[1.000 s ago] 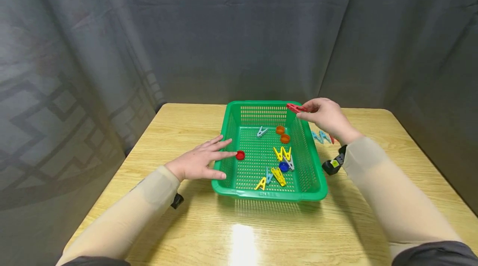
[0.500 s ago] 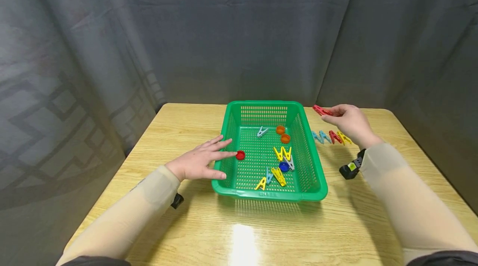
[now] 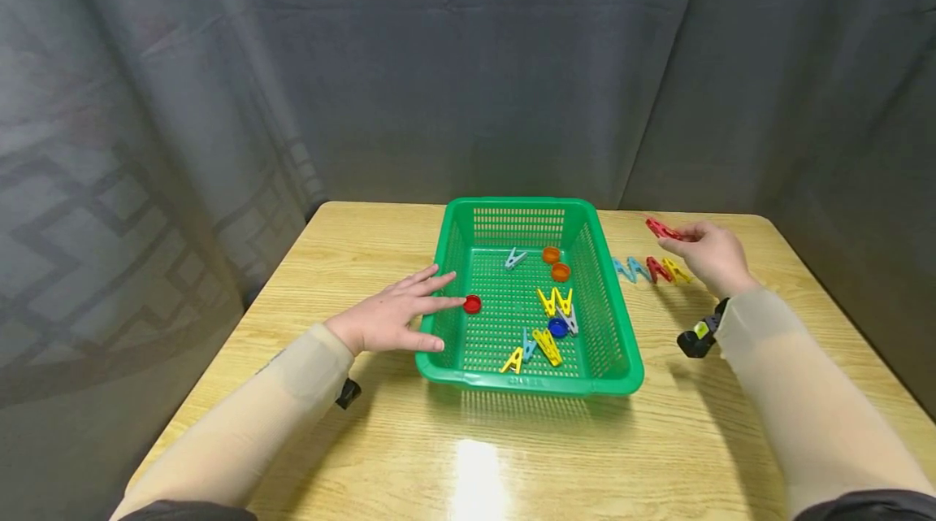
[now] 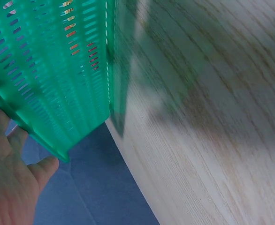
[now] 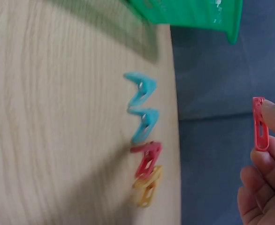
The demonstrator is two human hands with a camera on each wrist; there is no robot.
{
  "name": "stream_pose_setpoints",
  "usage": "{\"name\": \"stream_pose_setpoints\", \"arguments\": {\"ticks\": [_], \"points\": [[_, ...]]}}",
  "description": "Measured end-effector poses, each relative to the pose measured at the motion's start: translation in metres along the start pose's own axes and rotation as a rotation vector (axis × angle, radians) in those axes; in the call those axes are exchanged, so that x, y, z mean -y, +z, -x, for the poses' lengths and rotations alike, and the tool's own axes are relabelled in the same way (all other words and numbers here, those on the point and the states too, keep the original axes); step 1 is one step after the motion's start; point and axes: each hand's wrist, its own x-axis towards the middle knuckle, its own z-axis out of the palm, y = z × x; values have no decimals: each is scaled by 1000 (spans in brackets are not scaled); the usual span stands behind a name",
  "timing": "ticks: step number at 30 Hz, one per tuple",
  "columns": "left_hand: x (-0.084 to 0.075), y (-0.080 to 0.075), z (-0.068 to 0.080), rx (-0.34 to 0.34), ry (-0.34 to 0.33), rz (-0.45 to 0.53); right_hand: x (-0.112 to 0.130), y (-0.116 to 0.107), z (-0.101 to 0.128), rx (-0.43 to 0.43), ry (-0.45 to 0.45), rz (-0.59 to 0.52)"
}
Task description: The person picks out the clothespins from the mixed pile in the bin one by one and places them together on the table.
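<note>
Fingers of my right hand [image 3: 708, 251] pinch a red clothespin [image 3: 661, 228] above the clothespin row [image 3: 649, 269] — my left hand [image 3: 386, 315], spread flat, steadies the green basket [image 3: 468, 371].

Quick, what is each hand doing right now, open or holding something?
Left hand: open, fingers straight, resting on the green basket at its left wall.
Right hand: holding a red clothespin pinched in its fingers, above the table.
</note>
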Motion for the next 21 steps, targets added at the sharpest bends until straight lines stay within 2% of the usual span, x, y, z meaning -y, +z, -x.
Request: {"name": "stream_pose_setpoints", "arguments": {"ticks": [5,13,17,21], "points": [[-1,0,0,-7,6,12,-16,1,-1,-19,38,1],[0,1,-1,-7,24,-5,-42,6,-5,-47,168,-56],[1,1,-1,-9,24,1,-52,9,-6,-77,258,-105],[1,0,-1,-13,26,8,-59,12,-6,-90,307,-127]]}}
